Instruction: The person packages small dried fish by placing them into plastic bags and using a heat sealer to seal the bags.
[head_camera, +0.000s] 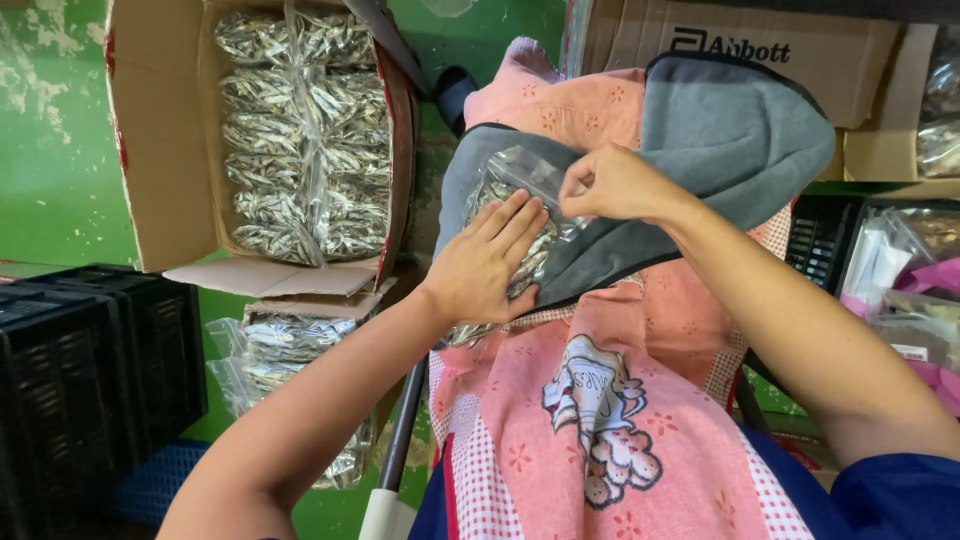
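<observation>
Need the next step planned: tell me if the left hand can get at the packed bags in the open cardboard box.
Probably yes: the left hand lies flat on the bag of dried fish, and the cardboard box beside it is open-topped.

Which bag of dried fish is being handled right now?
The clear bag on the grey cloth: left hand presses it, right hand pinches its top. The others lie untouched in the cardboard box and below it.

bag of dried fish (520, 215) — mostly under left hand (480, 265); carton (160, 140) — top cut off
</observation>
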